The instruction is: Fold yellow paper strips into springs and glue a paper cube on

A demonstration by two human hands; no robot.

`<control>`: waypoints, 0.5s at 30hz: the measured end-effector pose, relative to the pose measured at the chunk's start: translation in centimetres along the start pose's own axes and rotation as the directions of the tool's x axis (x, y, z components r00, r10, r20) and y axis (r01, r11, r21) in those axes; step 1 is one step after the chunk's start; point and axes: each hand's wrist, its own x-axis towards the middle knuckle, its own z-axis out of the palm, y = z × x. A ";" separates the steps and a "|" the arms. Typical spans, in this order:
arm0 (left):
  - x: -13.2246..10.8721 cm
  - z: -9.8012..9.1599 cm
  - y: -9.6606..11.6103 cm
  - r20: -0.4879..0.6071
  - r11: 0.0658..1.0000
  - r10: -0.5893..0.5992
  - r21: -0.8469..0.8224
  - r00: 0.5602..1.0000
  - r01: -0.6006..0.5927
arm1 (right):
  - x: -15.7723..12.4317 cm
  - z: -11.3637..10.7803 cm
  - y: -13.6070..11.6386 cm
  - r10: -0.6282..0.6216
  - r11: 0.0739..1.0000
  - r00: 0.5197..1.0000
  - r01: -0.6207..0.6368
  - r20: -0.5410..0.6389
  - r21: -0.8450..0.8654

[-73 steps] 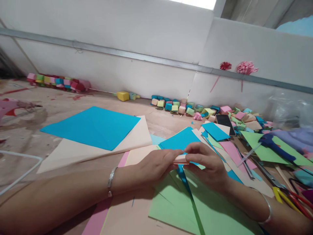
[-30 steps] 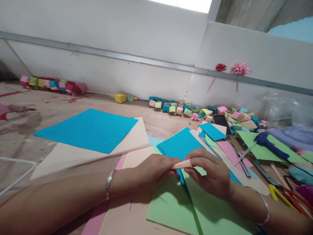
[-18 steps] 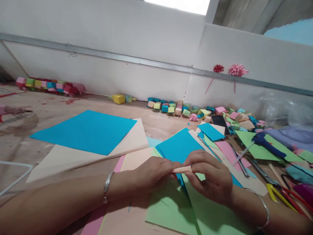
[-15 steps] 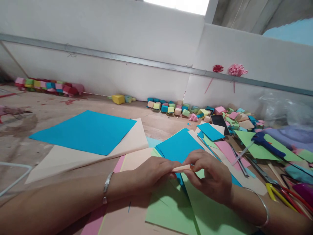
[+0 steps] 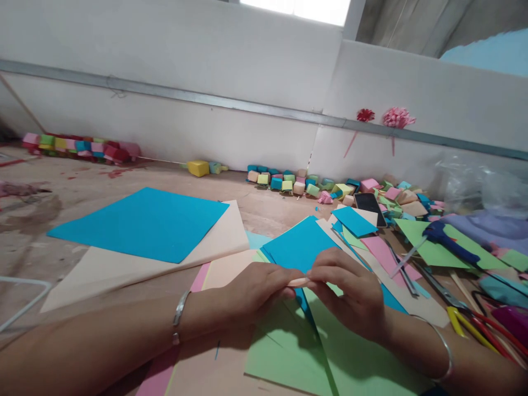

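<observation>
Between my two hands is a small folded strip of peach paper [image 5: 297,282]. My left hand [image 5: 264,289] pinches its left end, with the fingertips partly hidden. At the other end, the thumb and fingers of my right hand [image 5: 350,294] close on the strip. Both hands hover above green paper sheets [image 5: 289,352] and a blue sheet [image 5: 303,242]. Peach paper [image 5: 214,363] with pink and yellow edges lies under my left wrist.
A large blue sheet [image 5: 140,223] lies at left. Small paper blocks [image 5: 284,181] line the wall. To the right are a phone [image 5: 370,209], a glue gun [image 5: 449,242], tweezers [image 5: 404,269] and scissors [image 5: 449,300]. Two paper flowers [image 5: 397,117] hang on the rail.
My right hand has moved slightly left, closer to my left hand, and its fingers have closed further over the strip. Less of the peach paper shows now.
</observation>
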 end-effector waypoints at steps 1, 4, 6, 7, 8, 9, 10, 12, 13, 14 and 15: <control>0.0 0.0 0.0 -0.002 1.000 -0.010 0.016 1.000 0.010 | 0.0 -0.1 0.0 -0.006 1.000 1.000 0.006 0.009 0.008; 0.1 -0.1 0.3 -0.032 0.996 -0.026 0.079 0.999 0.029 | -0.2 -0.2 0.1 -0.013 1.000 0.999 0.012 0.032 0.018; 0.2 -0.3 0.4 -0.088 0.990 -0.021 0.137 0.996 0.033 | -0.3 -0.1 0.2 0.000 1.000 0.999 -0.001 0.036 0.023; 0.2 -0.3 0.5 -0.119 0.986 -0.019 0.163 0.993 0.038 | -0.4 -0.1 0.3 0.009 0.999 0.999 -0.011 0.038 0.030; 0.3 -0.4 0.5 -0.142 0.982 -0.022 0.181 0.990 0.047 | -0.6 0.0 0.4 0.020 0.999 0.999 -0.022 0.036 0.038; 0.2 -0.4 0.5 -0.163 0.980 -0.025 0.191 0.986 0.056 | -0.7 0.1 0.5 0.034 0.998 0.999 -0.035 0.029 0.046; 0.2 -0.4 0.4 -0.182 0.980 -0.023 0.190 0.983 0.058 | -0.9 0.1 0.6 0.050 0.997 0.999 -0.050 0.014 0.050; 0.1 -0.3 0.1 -0.213 0.984 -0.013 0.171 0.977 0.050 | -1.1 0.2 0.8 0.073 0.997 0.997 -0.071 -0.033 0.037; 0.0 -0.2 0.0 -0.230 0.986 -0.007 0.162 0.973 0.046 | -1.1 0.2 0.8 0.073 0.997 0.996 -0.073 -0.055 0.019; 0.0 -0.2 -0.2 -0.244 0.987 -0.003 0.154 0.970 0.041 | -1.1 0.2 0.9 0.065 0.998 0.996 -0.065 -0.069 -0.003; -0.1 -0.1 -0.3 -0.250 0.988 0.000 0.148 0.968 0.038 | -1.0 0.1 0.8 0.049 0.998 0.996 -0.051 -0.073 -0.022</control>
